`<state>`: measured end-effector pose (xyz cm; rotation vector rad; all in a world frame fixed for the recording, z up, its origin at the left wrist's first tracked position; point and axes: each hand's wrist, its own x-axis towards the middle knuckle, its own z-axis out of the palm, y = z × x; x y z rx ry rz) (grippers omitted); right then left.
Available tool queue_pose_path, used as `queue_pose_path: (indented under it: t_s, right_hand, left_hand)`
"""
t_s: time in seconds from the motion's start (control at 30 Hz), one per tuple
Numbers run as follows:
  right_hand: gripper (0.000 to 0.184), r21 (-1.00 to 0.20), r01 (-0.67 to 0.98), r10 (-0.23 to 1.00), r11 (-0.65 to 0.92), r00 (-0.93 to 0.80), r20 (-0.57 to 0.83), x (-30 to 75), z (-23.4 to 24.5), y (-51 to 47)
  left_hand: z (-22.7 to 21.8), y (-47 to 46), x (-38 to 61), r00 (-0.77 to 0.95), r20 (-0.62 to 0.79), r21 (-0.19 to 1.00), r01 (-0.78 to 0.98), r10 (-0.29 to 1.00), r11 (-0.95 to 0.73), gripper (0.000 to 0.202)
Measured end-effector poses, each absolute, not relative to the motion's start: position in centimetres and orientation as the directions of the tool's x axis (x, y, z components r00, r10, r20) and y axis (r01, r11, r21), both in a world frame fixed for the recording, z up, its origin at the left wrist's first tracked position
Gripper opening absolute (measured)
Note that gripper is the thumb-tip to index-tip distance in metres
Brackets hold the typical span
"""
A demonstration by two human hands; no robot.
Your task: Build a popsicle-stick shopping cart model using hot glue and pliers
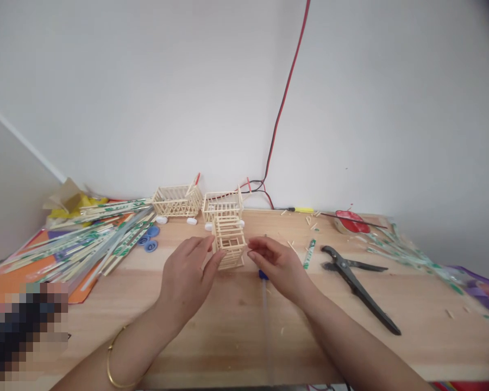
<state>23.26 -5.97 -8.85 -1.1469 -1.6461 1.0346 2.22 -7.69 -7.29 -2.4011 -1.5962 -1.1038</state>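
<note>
A small open cage of thin wooden sticks [230, 242] stands upright on the wooden table [236, 331]. My left hand [187, 277] touches its left side with thumb and fingertips, fingers loosely curved. My right hand [277, 263] reaches in from the right, fingers bent, their tips at the cage's right edge. Two similar stick baskets [177, 201] [222, 205] sit behind it near the wall.
A heap of wrapped chopsticks [93, 239] lies at left over orange paper, with blue bottle caps [150, 239] beside it. Black pliers [356, 285] lie at right, a red tape roll [351, 221] and more wrappers beyond. Red and black wires [283, 103] run down the wall.
</note>
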Motion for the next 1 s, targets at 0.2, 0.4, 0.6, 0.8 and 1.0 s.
queue_pose_path:
  t_s: [0.2,0.4,0.6,0.8,1.0]
  right_hand:
    - [0.021,-0.912,0.302,0.954,0.276,-0.201,0.222,22.6,-8.9,-6.4]
    - [0.024,-0.872,0.348,0.934,0.344,-0.218,0.282,22.3,-8.9,-6.5]
    - [0.020,-0.835,0.398,0.923,0.380,-0.230,0.310,22.2,-8.5,-6.5]
    - [0.022,-0.830,0.405,0.922,0.384,-0.224,0.317,21.9,-8.5,-6.3]
    - [0.018,-0.833,0.409,0.927,0.372,-0.216,0.308,22.1,-8.5,-6.2]
  left_hand:
    - [-7.5,-7.7,2.4,0.231,0.587,0.329,0.808,0.776,-0.489,0.027]
    - [-7.7,-7.6,2.4,0.244,0.598,0.320,0.800,0.763,-0.507,0.028]
    - [-7.6,-7.5,2.7,0.248,0.601,0.319,0.797,0.760,-0.512,0.026]
    - [-7.8,-7.5,2.6,0.250,0.583,0.332,0.795,0.773,-0.508,0.026]
    - [-7.6,-7.4,2.6,0.204,0.526,0.377,0.814,0.825,-0.442,0.029]
